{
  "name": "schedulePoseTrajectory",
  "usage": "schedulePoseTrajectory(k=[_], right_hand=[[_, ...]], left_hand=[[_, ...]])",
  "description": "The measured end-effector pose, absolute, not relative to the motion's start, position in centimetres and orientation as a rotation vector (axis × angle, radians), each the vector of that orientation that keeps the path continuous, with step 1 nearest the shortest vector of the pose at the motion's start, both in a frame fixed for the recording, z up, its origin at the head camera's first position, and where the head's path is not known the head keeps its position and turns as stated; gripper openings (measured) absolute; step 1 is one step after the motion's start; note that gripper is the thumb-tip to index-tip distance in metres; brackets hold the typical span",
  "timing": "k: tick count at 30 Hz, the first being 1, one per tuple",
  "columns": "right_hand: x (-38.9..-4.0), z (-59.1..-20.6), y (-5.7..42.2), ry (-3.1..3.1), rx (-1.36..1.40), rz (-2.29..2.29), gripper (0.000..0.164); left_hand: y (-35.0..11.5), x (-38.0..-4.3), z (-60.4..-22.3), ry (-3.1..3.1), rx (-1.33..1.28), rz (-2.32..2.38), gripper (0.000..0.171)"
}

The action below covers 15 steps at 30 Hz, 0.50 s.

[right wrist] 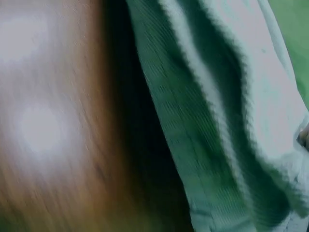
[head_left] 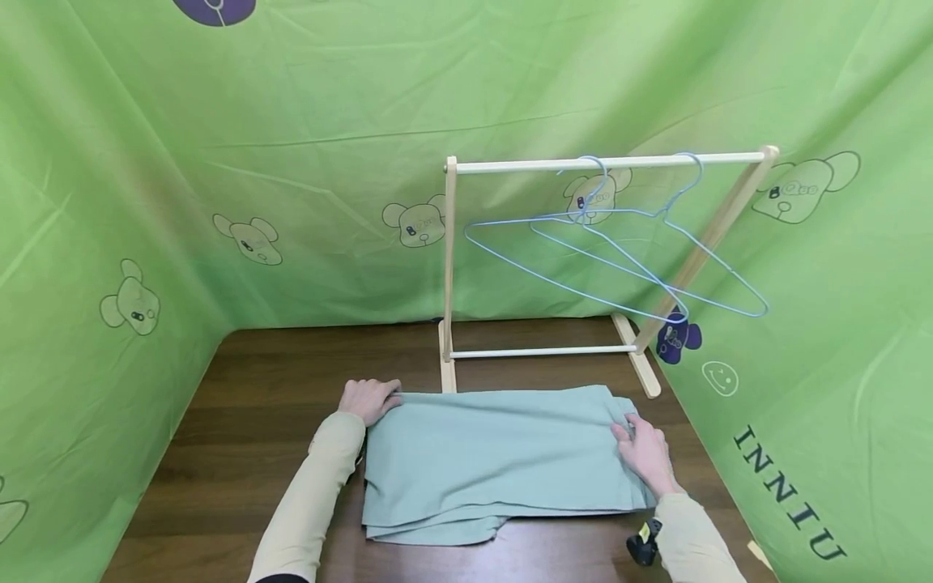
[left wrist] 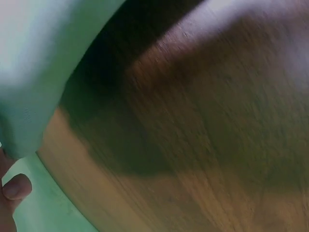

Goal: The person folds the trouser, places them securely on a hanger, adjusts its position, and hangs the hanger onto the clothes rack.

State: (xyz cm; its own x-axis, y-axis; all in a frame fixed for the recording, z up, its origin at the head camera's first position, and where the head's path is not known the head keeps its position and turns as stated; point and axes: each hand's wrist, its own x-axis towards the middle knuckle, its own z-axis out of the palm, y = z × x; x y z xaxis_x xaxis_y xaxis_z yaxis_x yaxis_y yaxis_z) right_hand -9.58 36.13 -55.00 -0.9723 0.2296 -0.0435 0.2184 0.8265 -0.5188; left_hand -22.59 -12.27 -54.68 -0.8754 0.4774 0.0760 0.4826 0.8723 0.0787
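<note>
A pale teal garment (head_left: 496,453), folded into a long rectangle of several layers, lies across the front of the table. My left hand (head_left: 370,401) grips its far left corner; in the left wrist view that corner of cloth (left wrist: 38,96) hangs from the fingertips (left wrist: 18,186) above the wood. At the right end, my right hand (head_left: 645,453) pinches the layered edge with thumb and fingers. The right wrist view shows the stacked edges (right wrist: 193,121) close up, loosely parted, with only a bit of a finger (right wrist: 304,137) at the border.
Behind the cloth stands a wooden rack (head_left: 449,259) with a white top bar (head_left: 510,168). Two blue wire hangers (head_left: 576,283) hang from it. Green printed curtains (head_left: 328,162) enclose the brown table (head_left: 240,437) at the back and sides.
</note>
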Motion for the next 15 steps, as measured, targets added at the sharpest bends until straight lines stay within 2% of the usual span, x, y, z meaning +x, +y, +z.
schedulePoseTrajectory(k=[9, 15], right_hand=[[-9.6, -55.0, 37.6, -3.162, -0.423, 0.707, 0.055], [-9.9, -55.2, 38.0, -3.203, -0.526, 0.797, 0.069]], left_hand=[[-12.3, -22.5, -55.7, -3.049, -0.825, -0.423, 0.035], [-12.7, -22.9, -55.8, -3.201, -0.743, -0.797, 0.026]])
